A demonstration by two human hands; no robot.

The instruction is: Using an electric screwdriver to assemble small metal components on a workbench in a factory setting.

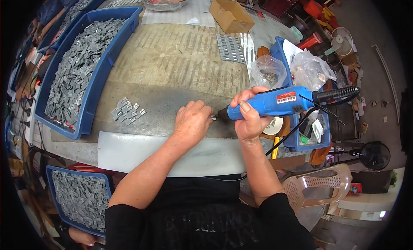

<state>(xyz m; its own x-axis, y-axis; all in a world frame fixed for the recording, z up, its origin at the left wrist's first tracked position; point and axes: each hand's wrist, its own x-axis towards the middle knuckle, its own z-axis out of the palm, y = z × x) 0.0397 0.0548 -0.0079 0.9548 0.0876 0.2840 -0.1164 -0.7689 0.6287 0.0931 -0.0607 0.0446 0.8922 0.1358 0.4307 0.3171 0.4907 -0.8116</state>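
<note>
My right hand (249, 116) is wrapped round a blue electric screwdriver (275, 103), which lies almost level with its dark nose pointing left. My left hand (192, 121) pinches a small metal piece (213, 118) right at the screwdriver's tip. Most of that piece is hidden by the fingers. To the left of my left hand, a loose little pile of small grey metal parts (128, 111) rests on the worn tabletop (159, 93). Farther back, several similar parts lie in neat rows (231, 47).
A long blue bin (109, 56) heaped with grey parts stands at the left; another bin (108, 181) sits lower. A cardboard box (232, 18) is at the back. At the right are a plastic bag of small hardware (269, 73), a yellow handle (275, 148), and the screwdriver's black cable (297, 127).
</note>
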